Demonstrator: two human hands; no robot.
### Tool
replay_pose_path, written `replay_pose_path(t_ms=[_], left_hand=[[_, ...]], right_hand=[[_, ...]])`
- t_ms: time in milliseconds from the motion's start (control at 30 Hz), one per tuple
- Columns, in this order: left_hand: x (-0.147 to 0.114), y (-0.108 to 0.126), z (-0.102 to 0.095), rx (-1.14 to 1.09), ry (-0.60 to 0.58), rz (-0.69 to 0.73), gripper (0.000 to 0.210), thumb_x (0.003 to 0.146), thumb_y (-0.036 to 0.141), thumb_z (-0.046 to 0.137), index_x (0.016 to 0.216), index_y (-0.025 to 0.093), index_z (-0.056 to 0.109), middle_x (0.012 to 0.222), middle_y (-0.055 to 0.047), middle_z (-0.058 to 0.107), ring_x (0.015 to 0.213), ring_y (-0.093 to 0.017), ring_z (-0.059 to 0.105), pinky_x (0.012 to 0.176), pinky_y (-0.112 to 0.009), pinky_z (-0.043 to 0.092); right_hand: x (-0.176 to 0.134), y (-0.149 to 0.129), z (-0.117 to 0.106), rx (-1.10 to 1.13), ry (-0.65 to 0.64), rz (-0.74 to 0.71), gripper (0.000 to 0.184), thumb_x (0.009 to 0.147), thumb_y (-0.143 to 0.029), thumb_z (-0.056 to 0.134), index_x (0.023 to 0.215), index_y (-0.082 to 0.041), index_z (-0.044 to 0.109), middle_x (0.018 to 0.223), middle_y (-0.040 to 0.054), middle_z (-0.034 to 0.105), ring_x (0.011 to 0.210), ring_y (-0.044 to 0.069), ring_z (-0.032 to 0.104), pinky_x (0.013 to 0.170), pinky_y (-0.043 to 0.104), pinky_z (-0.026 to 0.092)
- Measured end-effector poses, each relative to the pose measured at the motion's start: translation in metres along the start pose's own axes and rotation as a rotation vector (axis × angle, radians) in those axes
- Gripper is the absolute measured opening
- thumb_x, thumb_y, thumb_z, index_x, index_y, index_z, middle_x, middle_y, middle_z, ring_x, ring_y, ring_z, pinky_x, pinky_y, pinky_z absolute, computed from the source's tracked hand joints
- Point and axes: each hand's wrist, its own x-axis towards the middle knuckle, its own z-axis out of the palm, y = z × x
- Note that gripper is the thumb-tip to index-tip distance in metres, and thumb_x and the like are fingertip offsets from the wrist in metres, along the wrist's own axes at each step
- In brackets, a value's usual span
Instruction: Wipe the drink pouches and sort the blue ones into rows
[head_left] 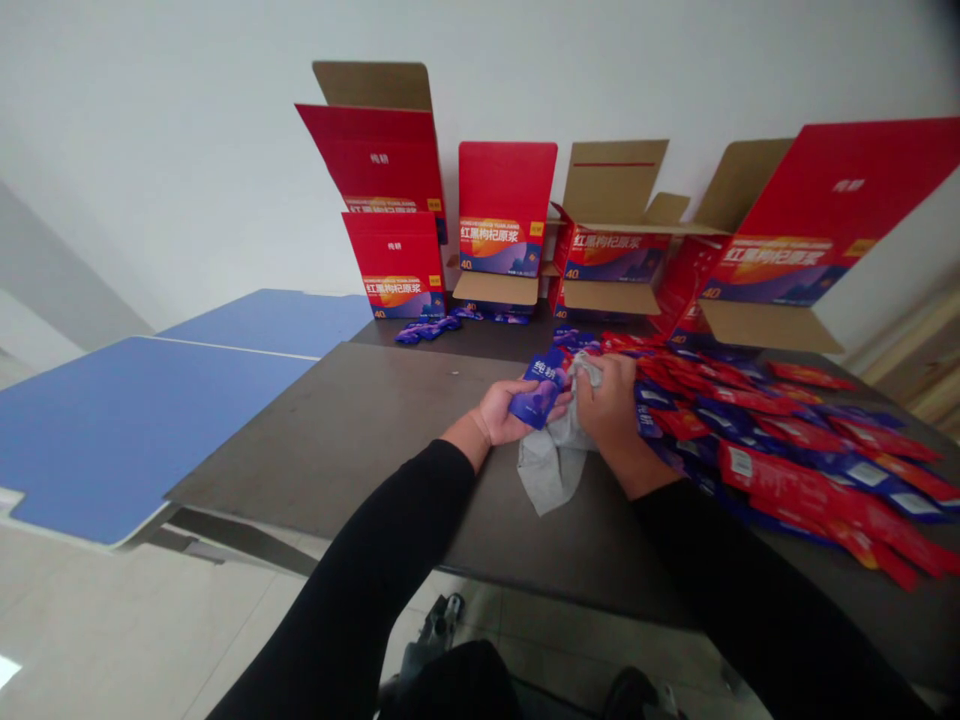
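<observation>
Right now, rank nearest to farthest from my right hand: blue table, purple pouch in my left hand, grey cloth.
1. Grey cloth: in your right hand.
2. Purple pouch: just left, in your left hand.
3. Blue table: far left.

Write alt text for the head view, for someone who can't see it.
A person's left hand holds a blue-purple pouch above a dark table, while the right hand grips a gray cloth. Red and blue pouches lie heaped on the right; red cartons with raised flaps line the back.
</observation>
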Motion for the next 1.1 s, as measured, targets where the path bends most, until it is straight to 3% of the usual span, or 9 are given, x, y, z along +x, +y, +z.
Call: replay_pose_path(t_ms=[100, 200, 300, 400, 533, 700, 800, 933, 1100], left_hand=[[0.004, 0.003, -0.002, -0.077, 0.071, 0.064, 0.02, 0.089, 0.017, 0.053, 0.103, 0.01, 0.065, 0.086, -0.009, 0.072, 0.079, -0.018, 0.071, 0.084, -0.032, 0.054], [0.006, 0.005, -0.006, -0.053, 0.075, 0.082, 0.015, 0.092, 0.02, 0.054, 0.097, 0.012, 0.065, 0.079, -0.006, 0.069, 0.066, -0.016, 0.067, 0.073, -0.028, 0.054], [0.006, 0.005, -0.009, -0.018, 0.058, 0.124, 0.011, 0.092, 0.019, 0.055, 0.094, 0.013, 0.064, 0.079, -0.005, 0.069, 0.065, -0.015, 0.066, 0.07, -0.027, 0.054], [0.004, 0.005, -0.007, -0.011, 0.046, 0.143, 0.011, 0.091, 0.018, 0.056, 0.097, 0.014, 0.064, 0.081, -0.005, 0.068, 0.065, -0.014, 0.065, 0.068, -0.026, 0.053], [0.001, 0.003, -0.001, -0.001, 0.062, 0.131, 0.01, 0.089, 0.013, 0.057, 0.096, 0.013, 0.065, 0.082, -0.005, 0.067, 0.067, -0.013, 0.065, 0.072, -0.024, 0.053], [-0.001, 0.002, 0.004, 0.063, 0.058, 0.121, 0.022, 0.089, 0.011, 0.056, 0.109, 0.012, 0.065, 0.094, -0.011, 0.071, 0.085, -0.019, 0.071, 0.088, -0.033, 0.055], [0.0, 0.005, 0.003, 0.049, 0.104, 0.188, 0.029, 0.09, 0.014, 0.055, 0.117, 0.012, 0.063, 0.1, -0.012, 0.072, 0.091, -0.021, 0.071, 0.09, -0.036, 0.055], [0.001, 0.016, -0.002, -0.029, 0.136, 0.391, 0.038, 0.094, 0.016, 0.048, 0.13, 0.014, 0.058, 0.114, -0.012, 0.07, 0.106, -0.021, 0.069, 0.094, -0.035, 0.055], [0.006, 0.023, -0.012, -0.064, 0.248, 0.515, 0.04, 0.091, 0.013, 0.051, 0.129, 0.018, 0.058, 0.115, -0.01, 0.07, 0.106, -0.021, 0.069, 0.09, -0.035, 0.057]], right_hand=[[-0.006, -0.017, -0.002, 0.075, -0.125, -0.197, 0.023, 0.092, -0.028, 0.054, 0.11, -0.019, 0.064, 0.108, 0.0124, 0.057, 0.106, 0.026, 0.057, 0.099, 0.049, 0.049], [-0.013, -0.027, 0.0, 0.136, -0.345, -0.398, 0.021, 0.091, -0.028, 0.057, 0.108, -0.024, 0.068, 0.107, 0.0087, 0.063, 0.101, 0.024, 0.06, 0.094, 0.043, 0.052], [-0.016, -0.03, 0.001, 0.133, -0.495, -0.477, 0.02, 0.093, -0.028, 0.056, 0.108, -0.027, 0.07, 0.108, 0.0069, 0.066, 0.1, 0.024, 0.061, 0.09, 0.041, 0.053], [-0.014, -0.027, 0.0, 0.099, -0.479, -0.425, 0.022, 0.095, -0.029, 0.054, 0.11, -0.026, 0.069, 0.109, 0.0082, 0.065, 0.102, 0.024, 0.06, 0.093, 0.042, 0.052], [-0.01, -0.02, 0.001, 0.056, -0.338, -0.287, 0.023, 0.096, -0.029, 0.05, 0.107, -0.021, 0.069, 0.108, 0.0111, 0.062, 0.105, 0.025, 0.058, 0.098, 0.045, 0.05], [-0.006, -0.011, 0.001, 0.006, -0.171, -0.067, 0.023, 0.095, -0.028, 0.048, 0.106, -0.019, 0.066, 0.108, 0.0116, 0.057, 0.106, 0.026, 0.057, 0.098, 0.048, 0.049], [-0.007, -0.011, -0.001, -0.019, -0.13, 0.0, 0.023, 0.094, -0.027, 0.048, 0.105, -0.017, 0.065, 0.105, 0.0122, 0.056, 0.104, 0.026, 0.057, 0.097, 0.047, 0.049], [-0.014, -0.022, -0.001, 0.013, -0.247, -0.018, 0.02, 0.092, -0.027, 0.052, 0.101, -0.017, 0.066, 0.1, 0.011, 0.059, 0.099, 0.025, 0.059, 0.095, 0.043, 0.05], [-0.024, -0.039, 0.0, 0.014, -0.554, -0.021, 0.017, 0.091, -0.029, 0.052, 0.092, -0.021, 0.068, 0.096, 0.0072, 0.062, 0.093, 0.021, 0.061, 0.087, 0.034, 0.051]])
